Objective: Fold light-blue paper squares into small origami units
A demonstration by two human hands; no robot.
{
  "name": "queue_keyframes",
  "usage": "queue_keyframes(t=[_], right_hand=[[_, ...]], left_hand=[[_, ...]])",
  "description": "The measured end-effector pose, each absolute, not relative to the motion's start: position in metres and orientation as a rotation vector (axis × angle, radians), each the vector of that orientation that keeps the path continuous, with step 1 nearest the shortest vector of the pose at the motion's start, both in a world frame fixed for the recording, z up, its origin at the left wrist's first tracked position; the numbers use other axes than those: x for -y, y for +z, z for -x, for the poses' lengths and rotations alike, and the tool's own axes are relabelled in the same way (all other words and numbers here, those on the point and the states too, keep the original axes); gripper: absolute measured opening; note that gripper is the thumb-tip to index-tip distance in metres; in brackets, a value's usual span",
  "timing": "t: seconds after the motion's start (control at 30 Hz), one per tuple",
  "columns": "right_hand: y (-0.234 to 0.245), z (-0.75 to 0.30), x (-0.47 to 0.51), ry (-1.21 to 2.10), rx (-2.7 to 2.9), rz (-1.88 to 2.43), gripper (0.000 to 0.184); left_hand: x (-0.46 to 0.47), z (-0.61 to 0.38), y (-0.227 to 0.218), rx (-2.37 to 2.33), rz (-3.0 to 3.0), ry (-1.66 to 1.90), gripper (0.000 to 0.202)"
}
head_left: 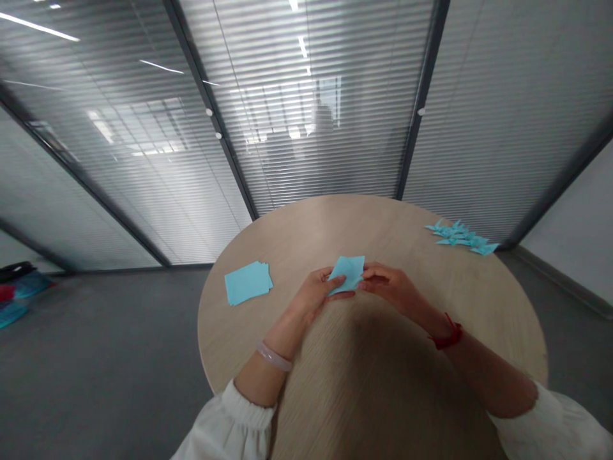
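Observation:
A light blue sheet of paper (348, 271), partly folded, is held just above the round wooden table (306, 243). My left hand (317, 291) pinches its left edge, thumb on top. From the other side, my right hand (389, 284) grips the right edge with curled fingers. Both hands meet at the table's middle. A pale bracelet circles my left wrist and a red band my right wrist.
A small stack of flat blue paper squares (248, 282) lies on the table to the left. Several folded blue paper figures (460, 237) sit at the far right edge. Glass walls with blinds stand behind the table; grey floor surrounds it.

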State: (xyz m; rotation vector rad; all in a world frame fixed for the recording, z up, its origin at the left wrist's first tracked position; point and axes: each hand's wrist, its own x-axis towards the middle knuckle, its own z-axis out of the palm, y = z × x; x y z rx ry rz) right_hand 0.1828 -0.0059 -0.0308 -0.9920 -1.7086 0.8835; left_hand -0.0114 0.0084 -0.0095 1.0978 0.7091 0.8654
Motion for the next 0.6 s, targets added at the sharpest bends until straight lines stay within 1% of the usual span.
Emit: queue_keyframes(t=[0.17,0.3,0.5,0.6], right_hand=[[-0.0294,-0.1815,0.0062,1.021,1.583,1.147,0.023],[-0.0275,-0.1807,0.0062,0.982,1.535,1.160,0.023],[-0.0244,-0.1791,0.0078,0.932,1.526,1.193,0.021],[-0.0277,-0.1795,0.0064,0.896,1.545,1.196,0.021]], left_hand=[[-0.0082,0.0101,-0.0110,-0.696,-1.148,0.826,0.035],[-0.0066,0.0095,-0.0094,-0.677,-1.188,0.785,0.039],[-0.0054,0.0079,-0.0088,-0.693,-1.232,0.764,0.029],[-0.0050,0.0074,-0.0088,-0.702,-1.226,0.744,0.032]])
